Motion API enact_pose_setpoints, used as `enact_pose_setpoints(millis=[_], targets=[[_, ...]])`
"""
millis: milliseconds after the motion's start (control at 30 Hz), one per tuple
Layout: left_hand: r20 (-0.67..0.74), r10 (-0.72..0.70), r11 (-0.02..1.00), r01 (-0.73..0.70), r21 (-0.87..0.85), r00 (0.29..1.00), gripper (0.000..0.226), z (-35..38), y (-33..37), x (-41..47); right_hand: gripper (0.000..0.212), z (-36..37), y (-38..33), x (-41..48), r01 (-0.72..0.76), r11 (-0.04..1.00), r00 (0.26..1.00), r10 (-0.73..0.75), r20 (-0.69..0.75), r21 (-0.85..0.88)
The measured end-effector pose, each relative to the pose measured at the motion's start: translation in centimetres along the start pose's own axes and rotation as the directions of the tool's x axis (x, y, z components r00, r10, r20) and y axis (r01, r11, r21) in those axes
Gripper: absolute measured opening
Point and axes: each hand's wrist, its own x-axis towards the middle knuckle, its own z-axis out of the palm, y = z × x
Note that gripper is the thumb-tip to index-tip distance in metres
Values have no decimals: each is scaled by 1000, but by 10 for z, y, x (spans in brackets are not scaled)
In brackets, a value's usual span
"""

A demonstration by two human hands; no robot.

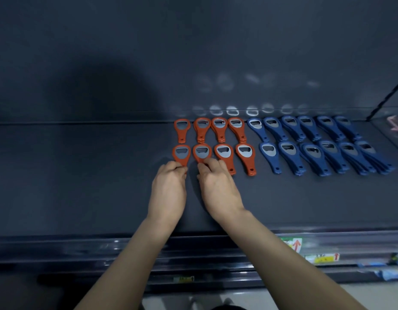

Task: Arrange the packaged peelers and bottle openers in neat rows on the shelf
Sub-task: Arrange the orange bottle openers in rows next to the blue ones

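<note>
Head view: front-left orange opener (182, 153) and second orange opener (202, 152) lie flat in the front row on the shelf (81, 175), mid-frame. Probably light and stiff, plastic body round a metal insert, and may slide easily. Best taken at the narrow handle. Long axis runs 12 to 6 o'clock, heads at 12, handles at 6. Left hand (169, 189) has its fingers curled, pinching the first one's handle. Right hand (218, 186) pinches the second's likewise. Other orange openers (220, 128) sit at 12 and 3 o'clock. Blue openers (316, 142) lie further toward 3, handles fanning toward 5.
</note>
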Motion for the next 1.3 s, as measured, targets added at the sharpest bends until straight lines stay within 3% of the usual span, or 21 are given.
enact_pose_setpoints(millis=[300,400,467,567,667,967,1300], targets=[[-10,-10,1000,10,7,1000,18,-2,1,-1,23,-6,2,-3,31,999,999,-30,-15,16],[-44,13,1000,-13,0,999,18,-2,6,-1,16,-21,10,-8,-18,998,989,27,-148,64],[-36,32,999,-33,-41,999,17,-1,11,-1,14,-30,22,-11,-121,987,962,143,-231,108],[17,35,995,-34,-89,999,19,2,16,-1,15,-35,36,-18,-283,943,934,313,-174,175],[23,47,995,-45,-91,999,19,4,18,-2,17,-28,38,-24,-344,916,917,375,-136,208],[11,58,995,-57,-83,998,19,7,17,-4,25,-16,30,-12,-368,917,915,386,-119,151],[2,82,994,-81,-70,997,16,9,16,-5,12,-11,25,-8,-382,915,909,398,-127,132]])
